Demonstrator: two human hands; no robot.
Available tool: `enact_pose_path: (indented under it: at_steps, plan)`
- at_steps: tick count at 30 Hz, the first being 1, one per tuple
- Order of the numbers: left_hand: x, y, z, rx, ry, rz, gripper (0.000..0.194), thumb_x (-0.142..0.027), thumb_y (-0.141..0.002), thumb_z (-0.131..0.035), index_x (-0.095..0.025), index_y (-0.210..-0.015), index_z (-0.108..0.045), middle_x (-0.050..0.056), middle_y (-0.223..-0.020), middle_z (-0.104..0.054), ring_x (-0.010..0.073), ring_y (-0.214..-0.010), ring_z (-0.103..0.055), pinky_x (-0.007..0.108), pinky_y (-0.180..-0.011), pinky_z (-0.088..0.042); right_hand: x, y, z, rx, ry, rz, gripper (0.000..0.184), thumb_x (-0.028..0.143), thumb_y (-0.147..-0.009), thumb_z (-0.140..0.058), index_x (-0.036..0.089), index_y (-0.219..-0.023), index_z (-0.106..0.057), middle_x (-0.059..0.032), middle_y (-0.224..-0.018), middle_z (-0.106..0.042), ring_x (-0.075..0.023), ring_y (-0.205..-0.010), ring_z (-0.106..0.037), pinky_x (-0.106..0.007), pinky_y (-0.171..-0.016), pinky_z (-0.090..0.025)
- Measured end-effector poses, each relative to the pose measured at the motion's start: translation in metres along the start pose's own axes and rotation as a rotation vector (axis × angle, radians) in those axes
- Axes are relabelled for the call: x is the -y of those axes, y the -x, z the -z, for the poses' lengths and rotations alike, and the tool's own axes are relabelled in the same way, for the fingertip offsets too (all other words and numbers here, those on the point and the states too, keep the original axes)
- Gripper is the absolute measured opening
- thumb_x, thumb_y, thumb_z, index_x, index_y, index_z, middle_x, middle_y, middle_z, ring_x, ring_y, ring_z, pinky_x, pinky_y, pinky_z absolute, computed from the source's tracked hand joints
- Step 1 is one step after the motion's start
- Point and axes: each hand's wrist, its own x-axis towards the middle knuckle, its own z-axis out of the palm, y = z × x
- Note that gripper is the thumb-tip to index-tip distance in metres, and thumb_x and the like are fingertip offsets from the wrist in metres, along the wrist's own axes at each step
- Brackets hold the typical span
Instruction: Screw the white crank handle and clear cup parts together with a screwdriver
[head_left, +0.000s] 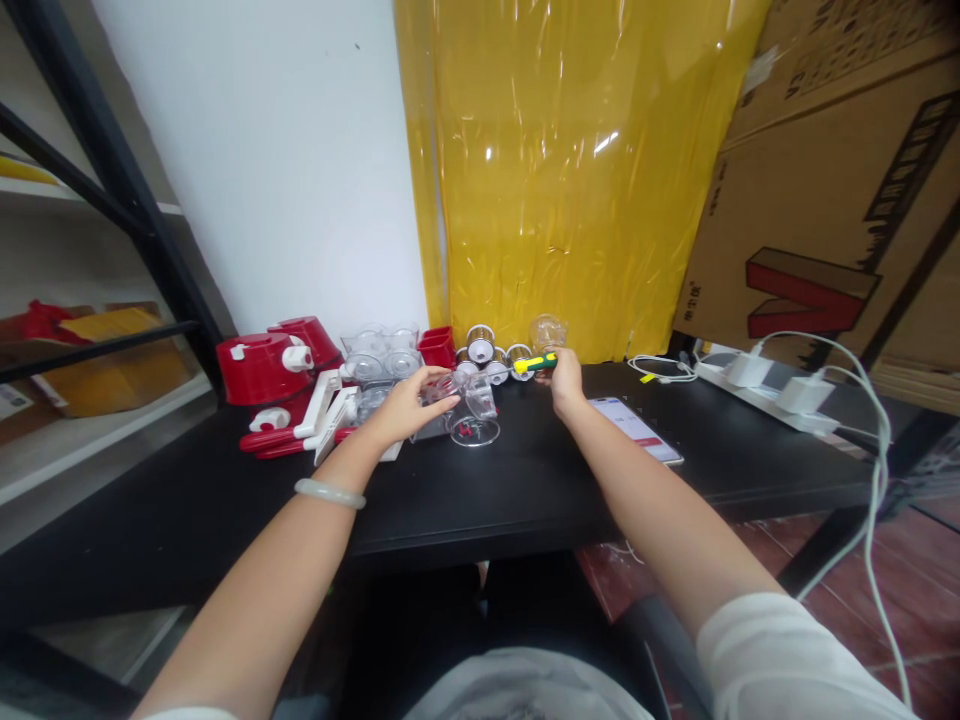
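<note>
My right hand is closed around the handle of a screwdriver with a yellow and green grip. The shaft points left, toward a clear plastic part. My left hand grips that part, thumb and fingers around its left side. Where the screwdriver's tip ends is too small to make out. Just below the held part is a clear round rim with a small red piece seen through it; whether the two are joined I cannot tell. Behind my hands are several metallic cylinders with white ends.
Red housings, white-and-red handles, clear cups and a red square container stand left on the black table. A phone lies right, near a power strip with cables. Cardboard and yellow sheeting rise behind.
</note>
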Motion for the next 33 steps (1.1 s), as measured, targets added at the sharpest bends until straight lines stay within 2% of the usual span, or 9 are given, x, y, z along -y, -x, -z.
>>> enact_pose_path:
  at_steps: [5,11,13,15,17,20,23,28,33]
  plan:
    - [0.000,0.000,0.001,0.005,0.004,0.008,0.059,-0.057,-0.082,-0.071,-0.021,-0.127,-0.058,0.013,-0.137,-0.065,0.0309,-0.127,-0.062,0.051,-0.113,-0.045,-0.002,0.000,0.000,0.012,0.010,0.009,0.007,0.027,-0.091,-0.051,0.022,-0.086,-0.052,0.0094,-0.053,-0.048,-0.0088,-0.042,-0.046,-0.020,-0.042,-0.042]
    - [0.000,0.000,0.000,0.006,0.010,0.008,0.058,-0.057,-0.083,-0.071,-0.020,-0.127,-0.058,0.013,-0.137,-0.066,0.0304,-0.128,-0.062,0.051,-0.114,-0.044,-0.009,-0.002,0.002,0.010,0.069,0.132,0.028,0.048,-0.088,-0.063,0.022,-0.083,-0.052,0.0095,-0.053,-0.045,-0.0090,-0.042,-0.045,-0.021,-0.043,-0.045]
    - [0.000,0.000,0.000,0.004,0.009,0.007,0.058,-0.056,-0.083,-0.071,-0.021,-0.127,-0.058,0.013,-0.137,-0.066,0.0305,-0.128,-0.062,0.051,-0.113,-0.045,-0.009,-0.003,0.002,0.015,0.073,0.131,0.032,0.053,-0.089,-0.060,0.023,-0.082,-0.051,0.0091,-0.052,-0.044,-0.0095,-0.042,-0.045,-0.022,-0.042,-0.044]
    - [0.001,0.000,-0.001,0.000,0.007,0.003,0.058,-0.056,-0.082,-0.071,-0.021,-0.126,-0.059,0.013,-0.136,-0.066,0.0307,-0.127,-0.062,0.051,-0.113,-0.045,-0.009,-0.004,0.002,0.014,0.063,0.083,0.031,0.052,-0.094,-0.051,0.024,-0.081,-0.050,0.0084,-0.051,-0.045,-0.0105,-0.041,-0.046,-0.022,-0.042,-0.044]
    - [0.001,0.000,0.000,-0.007,0.001,-0.002,0.057,-0.056,-0.082,-0.071,-0.021,-0.126,-0.059,0.013,-0.135,-0.067,0.0312,-0.126,-0.063,0.051,-0.112,-0.046,-0.007,-0.003,0.002,0.009,0.053,0.020,0.026,0.042,-0.097,-0.042,0.023,-0.082,-0.051,0.0070,-0.052,-0.048,-0.0116,-0.042,-0.049,-0.022,-0.042,-0.044]
    - [0.003,-0.001,0.000,-0.005,0.001,-0.006,0.057,-0.056,-0.082,-0.071,-0.021,-0.126,-0.059,0.013,-0.135,-0.067,0.0311,-0.125,-0.063,0.051,-0.111,-0.046,-0.004,-0.001,0.001,0.005,0.036,-0.014,0.019,0.027,-0.093,-0.038,0.022,-0.085,-0.055,0.0055,-0.055,-0.052,-0.0124,-0.047,-0.053,-0.022,-0.044,-0.046]
    - [0.005,-0.001,-0.001,-0.003,-0.002,-0.009,0.058,-0.056,-0.082,-0.071,-0.022,-0.127,-0.059,0.012,-0.136,-0.067,0.0310,-0.126,-0.063,0.051,-0.112,-0.046,-0.001,0.000,0.001,0.007,0.007,-0.013,0.016,0.022,-0.088,-0.041,0.021,-0.086,-0.056,0.0060,-0.057,-0.053,-0.0116,-0.047,-0.053,-0.021,-0.045,-0.046]
    - [0.010,-0.002,-0.001,-0.002,0.002,-0.015,0.057,-0.056,-0.083,-0.071,-0.022,-0.127,-0.059,0.012,-0.136,-0.067,0.0309,-0.127,-0.062,0.051,-0.112,-0.046,-0.002,-0.002,0.001,0.022,-0.009,-0.005,0.007,0.027,-0.089,-0.049,0.022,-0.089,-0.054,0.0091,-0.055,-0.049,-0.0091,-0.042,-0.047,-0.021,-0.044,-0.044]
    - [0.010,-0.002,-0.002,-0.009,0.009,-0.026,0.057,-0.056,-0.083,-0.072,-0.022,-0.127,-0.059,0.012,-0.136,-0.067,0.0307,-0.128,-0.062,0.051,-0.112,-0.046,-0.008,-0.004,0.002,0.015,0.056,0.100,0.019,0.040,-0.090,-0.057,0.022,-0.086,-0.053,0.0104,-0.053,-0.045,-0.0085,-0.039,-0.043,-0.022,-0.042,-0.043]
